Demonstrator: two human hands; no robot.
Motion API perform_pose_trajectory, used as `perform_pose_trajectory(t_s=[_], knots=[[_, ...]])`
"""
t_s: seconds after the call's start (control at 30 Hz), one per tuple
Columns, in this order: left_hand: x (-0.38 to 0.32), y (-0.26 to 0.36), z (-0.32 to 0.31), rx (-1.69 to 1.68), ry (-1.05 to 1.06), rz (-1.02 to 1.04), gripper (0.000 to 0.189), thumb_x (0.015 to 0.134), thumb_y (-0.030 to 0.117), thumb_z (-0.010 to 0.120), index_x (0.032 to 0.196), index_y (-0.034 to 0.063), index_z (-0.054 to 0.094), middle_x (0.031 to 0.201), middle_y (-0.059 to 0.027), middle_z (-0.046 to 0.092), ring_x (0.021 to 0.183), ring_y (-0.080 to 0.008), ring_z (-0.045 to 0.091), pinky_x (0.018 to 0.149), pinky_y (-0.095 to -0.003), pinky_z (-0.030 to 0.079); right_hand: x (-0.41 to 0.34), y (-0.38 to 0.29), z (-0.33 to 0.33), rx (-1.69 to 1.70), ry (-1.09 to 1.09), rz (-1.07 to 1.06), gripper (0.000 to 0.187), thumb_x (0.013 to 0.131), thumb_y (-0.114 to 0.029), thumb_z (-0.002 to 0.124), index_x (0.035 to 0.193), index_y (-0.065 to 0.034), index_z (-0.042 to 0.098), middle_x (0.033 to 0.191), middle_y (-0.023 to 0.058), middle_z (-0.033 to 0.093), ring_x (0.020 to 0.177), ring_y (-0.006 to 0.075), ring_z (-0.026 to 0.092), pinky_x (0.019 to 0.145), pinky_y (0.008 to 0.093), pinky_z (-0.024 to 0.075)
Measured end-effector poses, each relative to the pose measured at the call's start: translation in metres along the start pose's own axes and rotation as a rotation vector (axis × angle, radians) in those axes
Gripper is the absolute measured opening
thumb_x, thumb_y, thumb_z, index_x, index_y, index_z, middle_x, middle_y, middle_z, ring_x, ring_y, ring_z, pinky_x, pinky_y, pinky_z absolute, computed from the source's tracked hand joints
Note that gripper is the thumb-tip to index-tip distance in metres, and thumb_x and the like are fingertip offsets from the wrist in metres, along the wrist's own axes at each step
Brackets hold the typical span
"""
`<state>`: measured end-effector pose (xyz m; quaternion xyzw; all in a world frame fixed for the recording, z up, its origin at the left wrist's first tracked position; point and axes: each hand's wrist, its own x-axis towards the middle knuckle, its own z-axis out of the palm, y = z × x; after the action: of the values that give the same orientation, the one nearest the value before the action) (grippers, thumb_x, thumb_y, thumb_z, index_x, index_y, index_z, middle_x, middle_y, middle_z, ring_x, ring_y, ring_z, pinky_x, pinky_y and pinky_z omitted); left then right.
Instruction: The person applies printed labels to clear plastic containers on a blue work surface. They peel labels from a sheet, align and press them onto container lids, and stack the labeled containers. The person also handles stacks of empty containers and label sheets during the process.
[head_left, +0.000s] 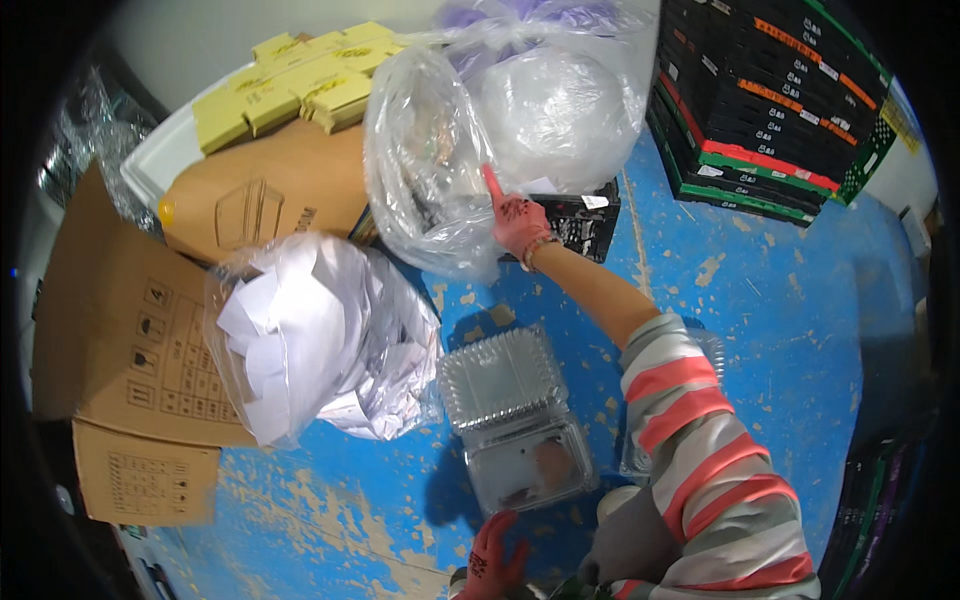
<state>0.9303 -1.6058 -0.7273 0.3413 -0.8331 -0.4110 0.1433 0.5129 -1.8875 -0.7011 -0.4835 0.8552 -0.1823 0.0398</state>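
Observation:
My right hand (519, 223), in a pink work glove, reaches out at the near rim of an open clear plastic bag (420, 150); its index finger is extended, and whether it grips the film I cannot tell. Low in the view, my left hand (496, 556), also gloved in pink, has its fingers apart, just below a clear hinged plastic container (529, 457). That container lies with its lid folded back on the blue floor. Another clear plastic container (636, 450) shows partly behind my right sleeve.
A clear bag of white paper (300, 337) and an open cardboard box (120, 337) stand left. Yellow flat cartons (292, 86) lie behind. A black crate (592, 229) sits beside a full clear bag (562, 112). Stacked black crates (765, 97) rise at the upper right.

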Motion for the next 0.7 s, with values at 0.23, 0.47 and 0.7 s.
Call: perform_pose_trajectory(t_s=[0.23, 0.47, 0.7], knots=[[0.062, 0.067, -0.006, -0.082, -0.020, -0.020, 0.045, 0.082, 0.005, 0.062, 0.123, 0.0010, 0.046, 0.116, -0.0188, 0.055, 0.101, -0.0327, 0.058, 0.086, -0.0390, 0.047, 0.000, 0.001, -0.079, 0.524, -0.052, -0.374, 0.043, 0.078, -0.022, 0.056, 0.121, -0.0132, 0.056, 0.115, 0.0168, 0.057, 0.101, 0.0308, 0.058, 0.087, 0.0390, 0.0457], [0.098, 0.072, 0.011, -0.157, -0.131, 0.055, 0.043, 0.077, 0.002, 0.066, 0.117, 0.0004, 0.050, 0.110, -0.0183, 0.057, 0.099, -0.0329, 0.059, 0.083, -0.0380, 0.048, -0.013, 0.021, -0.176, 0.612, 0.575, -0.860, 0.042, 0.078, -0.018, 0.057, 0.120, -0.0179, 0.055, 0.104, 0.0099, 0.054, 0.093, 0.0289, 0.056, 0.083, 0.0375, 0.0473], [0.107, 0.055, 0.016, -0.220, -0.233, 0.062, 0.041, 0.080, 0.004, 0.064, 0.118, 0.0014, 0.049, 0.108, -0.0173, 0.057, 0.097, -0.0305, 0.060, 0.080, -0.0364, 0.049, 0.090, 0.114, -0.323, -0.043, 1.166, -0.511, 0.050, 0.073, -0.004, 0.055, 0.122, -0.0088, 0.052, 0.116, 0.0196, 0.053, 0.098, 0.0342, 0.057, 0.089, 0.0373, 0.0455]])
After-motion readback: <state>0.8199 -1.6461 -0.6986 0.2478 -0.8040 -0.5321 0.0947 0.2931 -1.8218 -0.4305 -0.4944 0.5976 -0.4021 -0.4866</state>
